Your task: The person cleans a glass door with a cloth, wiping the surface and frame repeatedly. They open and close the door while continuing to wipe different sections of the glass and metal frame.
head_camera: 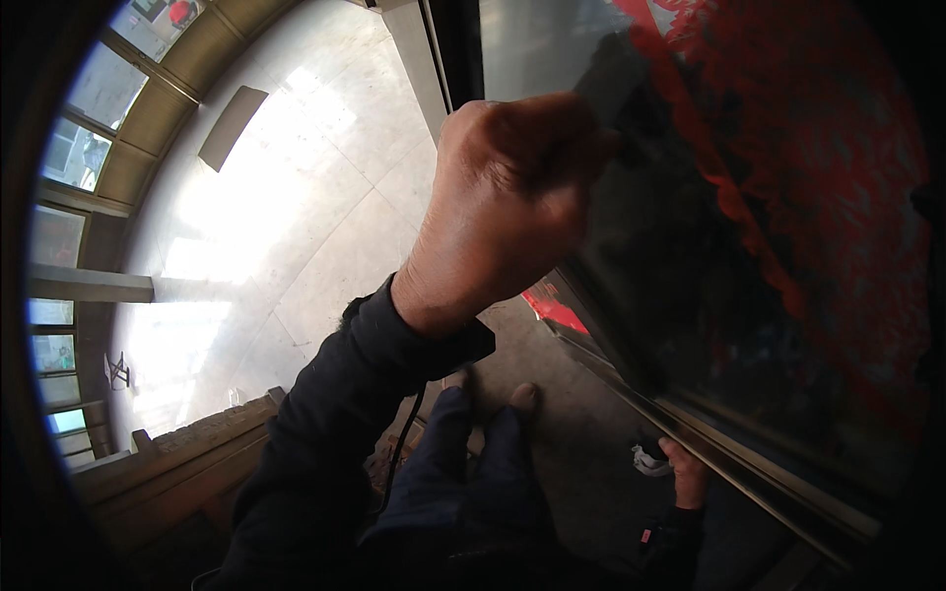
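Note:
My left hand is raised before a dark glass pane, with its fingers curled in. Its back faces me, so whatever may be between the fingertips is hidden. A black sleeve covers that arm, and a dark box-like object sits under the wrist with a black cable below. Lower right, my right hand is closed on a white cloth, partly in shadow. It is close beside the metal lower frame of the pane. Red patterned decoration shows on or through the glass.
Sunlit pale tiled floor stretches off to the left, with a flat brown piece lying on it. Framed windows line the far left. A wooden piece stands at lower left. My feet are on the grey floor below.

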`<state>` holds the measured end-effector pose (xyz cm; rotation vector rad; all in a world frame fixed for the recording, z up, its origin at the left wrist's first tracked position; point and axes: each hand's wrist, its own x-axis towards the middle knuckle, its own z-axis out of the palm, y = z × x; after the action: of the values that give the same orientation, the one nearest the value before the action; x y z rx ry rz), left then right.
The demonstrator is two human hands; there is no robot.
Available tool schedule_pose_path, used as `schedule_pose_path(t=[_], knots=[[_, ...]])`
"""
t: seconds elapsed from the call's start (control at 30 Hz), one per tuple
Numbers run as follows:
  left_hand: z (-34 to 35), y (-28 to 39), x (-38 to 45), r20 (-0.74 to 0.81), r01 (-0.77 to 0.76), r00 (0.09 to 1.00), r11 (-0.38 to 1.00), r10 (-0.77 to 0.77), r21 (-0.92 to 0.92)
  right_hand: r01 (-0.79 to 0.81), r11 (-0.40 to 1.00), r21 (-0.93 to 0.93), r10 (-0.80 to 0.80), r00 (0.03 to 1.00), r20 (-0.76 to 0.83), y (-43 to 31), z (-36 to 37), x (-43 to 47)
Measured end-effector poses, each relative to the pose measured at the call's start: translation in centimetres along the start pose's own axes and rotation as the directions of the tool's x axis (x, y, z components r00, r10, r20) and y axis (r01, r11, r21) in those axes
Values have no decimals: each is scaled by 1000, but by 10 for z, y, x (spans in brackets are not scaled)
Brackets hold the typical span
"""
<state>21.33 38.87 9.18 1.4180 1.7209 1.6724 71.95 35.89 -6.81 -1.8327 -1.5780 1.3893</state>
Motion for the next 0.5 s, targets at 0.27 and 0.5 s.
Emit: schedule_pose_path(t=[0.27,0.5], knots=[[9,-3,-7,-51,-144,989,982,139,-125,59,998,-33,-58,998,35,-4,2,-2],[8,-19,-7,-40,69,997,994,-72,-80,70,993,-96,-66,997,49,-10,2,-1]])
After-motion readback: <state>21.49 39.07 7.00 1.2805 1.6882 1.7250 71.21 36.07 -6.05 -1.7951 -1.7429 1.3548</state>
